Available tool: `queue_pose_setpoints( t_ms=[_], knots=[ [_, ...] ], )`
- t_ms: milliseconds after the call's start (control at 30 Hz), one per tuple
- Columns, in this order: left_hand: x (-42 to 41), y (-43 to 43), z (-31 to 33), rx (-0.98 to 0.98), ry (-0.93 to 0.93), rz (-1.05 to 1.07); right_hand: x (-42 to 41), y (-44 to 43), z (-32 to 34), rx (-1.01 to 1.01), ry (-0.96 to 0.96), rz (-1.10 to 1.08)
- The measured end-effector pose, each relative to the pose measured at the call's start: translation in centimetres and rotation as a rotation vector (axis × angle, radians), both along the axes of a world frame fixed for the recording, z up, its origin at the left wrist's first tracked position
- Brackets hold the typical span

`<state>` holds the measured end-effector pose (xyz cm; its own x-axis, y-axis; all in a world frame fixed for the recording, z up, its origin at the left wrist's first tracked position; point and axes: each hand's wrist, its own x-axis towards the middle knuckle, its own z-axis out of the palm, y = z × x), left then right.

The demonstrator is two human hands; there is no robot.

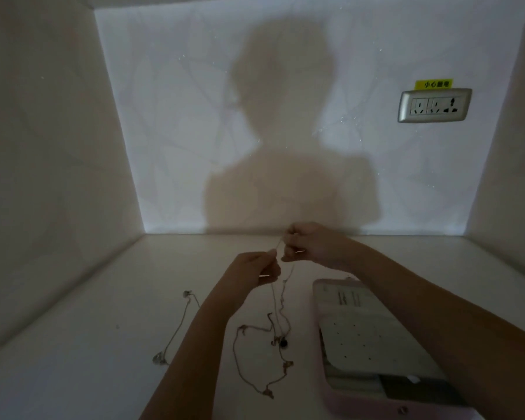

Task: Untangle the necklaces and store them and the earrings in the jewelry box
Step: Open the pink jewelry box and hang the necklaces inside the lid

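Metal chain necklaces (283,343), thin and tangled, hang left of the open pink jewelry box (340,401), lower loops on the desk (88,344); left hand (256,268) and right hand (311,245) each pinch a strand in a narrow grip.

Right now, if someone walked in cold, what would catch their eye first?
The left hand and right hand pinch a thin necklace chain, raised mid-frame, its tangle trailing onto the table below. An open jewelry box sits lower right; a big shadow fills the back wall.
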<state>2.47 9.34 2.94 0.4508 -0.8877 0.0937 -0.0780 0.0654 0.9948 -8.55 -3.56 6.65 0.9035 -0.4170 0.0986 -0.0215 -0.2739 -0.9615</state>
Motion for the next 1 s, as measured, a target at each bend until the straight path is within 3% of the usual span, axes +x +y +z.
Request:
queue_pose_setpoints(
  t_ms=[67, 167, 267, 367, 567, 667, 833, 900, 1000],
  knots=[
    [0.2, 0.1, 0.5, -0.075, 0.265, -0.005, -0.5, -0.1, 1.3, 0.084, -0.009, -0.02],
    [1.3, 0.6, 0.9, -0.164, 0.56, -0.025, -2.0, -1.0, 2.9, -0.047, 0.083, -0.043],
    [2.5, 1.3, 0.9, -0.249, 0.728, -0.063, -3.9, -1.9, 4.1, -0.17, 0.176, -0.049],
    [3.0, 1.4, 0.8, -0.254, 0.792, -0.107, -5.2, -2.4, 5.0, -0.026, 0.153, -0.047],
    [1.0, 0.9, 0.8, -0.211, 0.697, -0.129, -7.4, -1.9, 6.6, 0.258, -0.055, -0.012],
    [-1.1, -0.2, 0.6, -0.19, 0.625, -0.107, -8.1, -1.6, 8.0, 0.268, -0.155, 0.008],
    [-4.8, -1.4, -0.8, -0.168, 0.386, -0.152, -9.5, -1.1, 10.4, 0.031, -0.094, -0.085],
    [-5.8, -1.7, -1.4, -0.078, 0.078, -0.12, -10.0, -1.0, 11.1, -0.066, -0.068, -0.122],
    [-6.9, -2.6, -3.0, 0.144, -0.579, -0.06, -10.6, -1.0, 11.8, -0.139, -0.049, -0.159]
  ],
)
